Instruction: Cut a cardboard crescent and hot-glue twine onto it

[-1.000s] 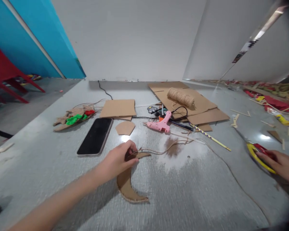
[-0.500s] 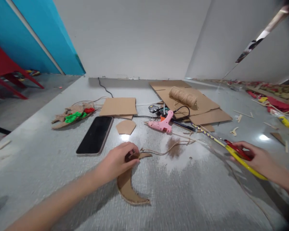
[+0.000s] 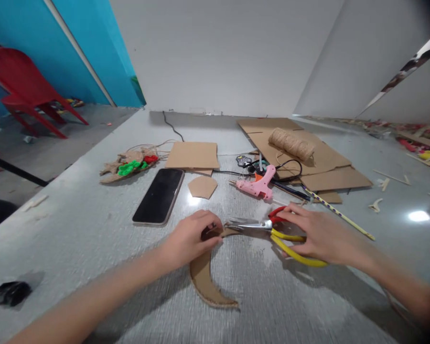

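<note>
A crescent of brown cardboard (image 3: 205, 282), edged with twine along its outer rim, lies on the grey table. My left hand (image 3: 197, 236) is closed on its upper part, thumb and fingers pinching near the upper tip. My right hand (image 3: 313, 234) grips scissors (image 3: 252, 225) with one red and one yellow handle. Their blades point left and reach the crescent's upper tip, close to my left fingertips. Whether the blades are closed on the twine there is too blurred to tell.
A phone (image 3: 159, 197) and a small cardboard piece (image 3: 202, 187) lie beyond my left hand. Farther off are a pink glue gun (image 3: 257, 184), a twine roll (image 3: 291, 144) on cardboard sheets (image 3: 329, 177), a cardboard rectangle (image 3: 192, 155) and a decorated piece (image 3: 129, 166) with green and red flowers.
My right hand has brought the scissors leftward from the table's right side to the crescent's upper tip. My left hand keeps its hold on the crescent. The view has shifted slightly left.
</note>
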Tool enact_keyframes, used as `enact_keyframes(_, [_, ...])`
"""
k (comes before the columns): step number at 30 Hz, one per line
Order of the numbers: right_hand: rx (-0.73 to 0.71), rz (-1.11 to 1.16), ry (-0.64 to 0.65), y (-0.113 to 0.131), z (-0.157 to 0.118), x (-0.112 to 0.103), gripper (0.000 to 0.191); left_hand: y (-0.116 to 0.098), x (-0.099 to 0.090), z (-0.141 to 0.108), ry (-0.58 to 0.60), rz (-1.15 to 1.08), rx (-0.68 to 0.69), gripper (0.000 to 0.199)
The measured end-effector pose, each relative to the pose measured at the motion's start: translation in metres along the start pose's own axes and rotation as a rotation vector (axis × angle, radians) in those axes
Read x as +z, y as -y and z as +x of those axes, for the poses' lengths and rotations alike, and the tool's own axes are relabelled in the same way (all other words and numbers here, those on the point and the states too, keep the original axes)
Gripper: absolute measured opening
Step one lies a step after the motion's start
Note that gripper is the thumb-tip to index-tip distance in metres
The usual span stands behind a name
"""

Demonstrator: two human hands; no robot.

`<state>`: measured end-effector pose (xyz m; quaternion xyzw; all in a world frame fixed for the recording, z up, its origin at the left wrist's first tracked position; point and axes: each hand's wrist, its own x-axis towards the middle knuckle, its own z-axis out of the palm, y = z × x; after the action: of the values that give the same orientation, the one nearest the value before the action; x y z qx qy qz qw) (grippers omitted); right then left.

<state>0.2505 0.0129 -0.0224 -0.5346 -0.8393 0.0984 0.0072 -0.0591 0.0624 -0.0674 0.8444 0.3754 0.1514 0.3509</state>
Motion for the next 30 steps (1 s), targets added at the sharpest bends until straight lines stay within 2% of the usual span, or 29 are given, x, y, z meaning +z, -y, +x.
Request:
enact_keyframes(6, [-0.01,0.044,0.055,0.001,0.007,0.004,0.047,-0.002,-0.001,0.001,0.007,-0.003,-0.028,0.008])
enact_keyframes(30, [-0.019,0.093,0.052,-0.011,0.011,0.018,0.038,0.003,0.002,0.003,-0.028,-0.01,-0.061,0.014])
